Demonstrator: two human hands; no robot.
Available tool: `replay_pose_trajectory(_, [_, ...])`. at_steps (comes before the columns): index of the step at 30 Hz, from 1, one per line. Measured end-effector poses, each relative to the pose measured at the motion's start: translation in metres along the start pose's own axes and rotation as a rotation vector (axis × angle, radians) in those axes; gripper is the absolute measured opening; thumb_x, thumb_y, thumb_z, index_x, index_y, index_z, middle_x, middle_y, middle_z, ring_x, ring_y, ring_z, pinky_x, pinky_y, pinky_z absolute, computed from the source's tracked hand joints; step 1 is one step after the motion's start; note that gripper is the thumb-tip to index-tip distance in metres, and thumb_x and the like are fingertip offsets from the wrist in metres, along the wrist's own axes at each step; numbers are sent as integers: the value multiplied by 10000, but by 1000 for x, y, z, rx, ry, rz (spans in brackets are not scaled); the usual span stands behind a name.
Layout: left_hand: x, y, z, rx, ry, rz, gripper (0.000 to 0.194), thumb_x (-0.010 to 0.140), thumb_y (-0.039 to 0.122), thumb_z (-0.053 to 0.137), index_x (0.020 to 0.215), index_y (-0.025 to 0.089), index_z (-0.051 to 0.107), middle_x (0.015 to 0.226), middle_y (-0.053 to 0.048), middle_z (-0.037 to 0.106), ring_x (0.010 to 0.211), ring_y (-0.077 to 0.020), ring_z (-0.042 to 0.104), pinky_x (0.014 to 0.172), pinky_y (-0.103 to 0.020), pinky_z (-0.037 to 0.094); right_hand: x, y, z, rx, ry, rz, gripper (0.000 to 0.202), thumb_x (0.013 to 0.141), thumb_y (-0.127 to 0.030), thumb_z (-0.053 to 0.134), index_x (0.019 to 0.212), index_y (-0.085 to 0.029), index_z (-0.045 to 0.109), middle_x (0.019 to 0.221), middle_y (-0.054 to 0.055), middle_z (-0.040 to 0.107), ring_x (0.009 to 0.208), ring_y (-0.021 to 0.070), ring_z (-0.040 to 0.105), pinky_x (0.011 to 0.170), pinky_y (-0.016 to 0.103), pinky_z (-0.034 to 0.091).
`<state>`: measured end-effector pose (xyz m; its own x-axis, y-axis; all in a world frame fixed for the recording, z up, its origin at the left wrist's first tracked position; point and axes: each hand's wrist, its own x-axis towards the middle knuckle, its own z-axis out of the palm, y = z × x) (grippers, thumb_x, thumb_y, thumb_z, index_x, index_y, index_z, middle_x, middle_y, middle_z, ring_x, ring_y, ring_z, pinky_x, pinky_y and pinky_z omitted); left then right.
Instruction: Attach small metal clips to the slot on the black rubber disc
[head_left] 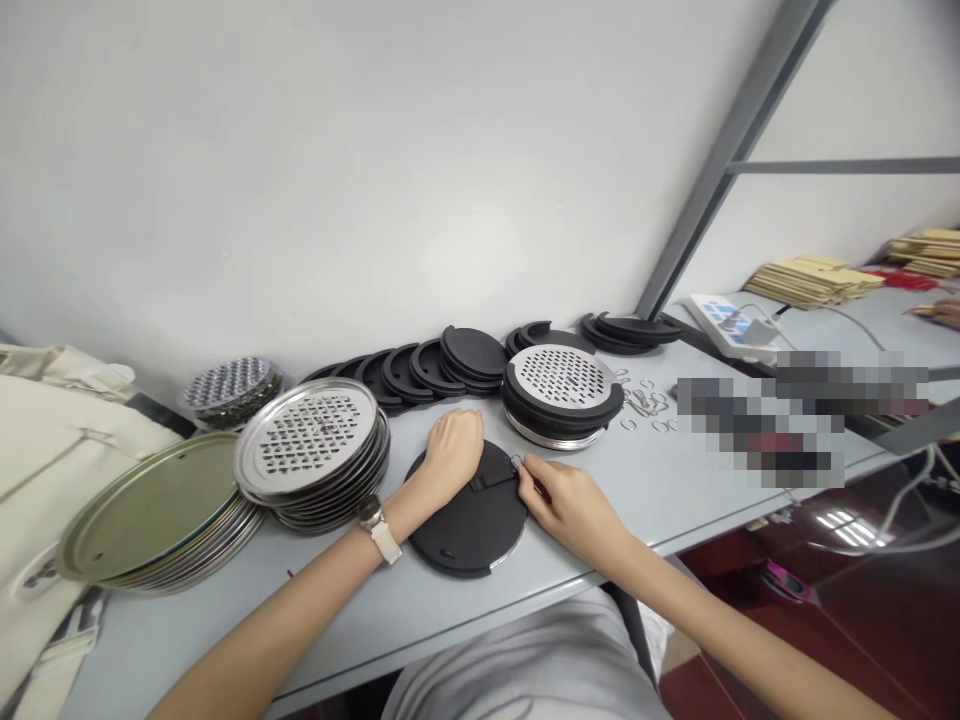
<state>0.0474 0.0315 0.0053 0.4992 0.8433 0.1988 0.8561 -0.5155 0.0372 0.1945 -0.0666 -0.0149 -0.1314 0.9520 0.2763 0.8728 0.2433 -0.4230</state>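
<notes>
A round black disc with a shiny metal edge at its lower right lies on the table in front of me. A flat black tab shows on its upper part. My left hand is closed over the disc's upper left, and whatever its curled fingers grip is hidden. At the disc's upper right, my right hand pinches a small metal ring beside the tab's end. Behind my right hand stands a stack of black-rimmed discs, topped by a perforated metal grater plate.
Left of the disc is a stack of metal grater plates, then olive-green round trays. More black discs line the wall. Loose metal rings lie to the right. A grey metal frame rises behind. Another person's hand is far right.
</notes>
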Motion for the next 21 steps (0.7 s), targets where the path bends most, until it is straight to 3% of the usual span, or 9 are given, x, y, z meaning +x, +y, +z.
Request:
replay_pose_trajectory(11, [0, 1, 1, -6, -5, 4, 375, 995, 161, 274, 857, 94, 616, 797, -124, 647, 767, -229, 624, 666, -310, 415, 2, -1, -3, 55, -5, 8, 255, 894, -240, 396, 651, -216, 324, 528, -44, 399, 469, 107, 365, 522, 242, 252])
replay_pose_trajectory(21, [1, 0, 6, -10, 10, 7, 371, 996, 170, 280, 852, 108, 616, 806, -119, 652, 782, -227, 631, 675, -306, 421, 3, 0, -4, 76, -4, -5, 228, 854, -207, 434, 631, -208, 386, 519, -49, 405, 468, 97, 369, 510, 229, 258])
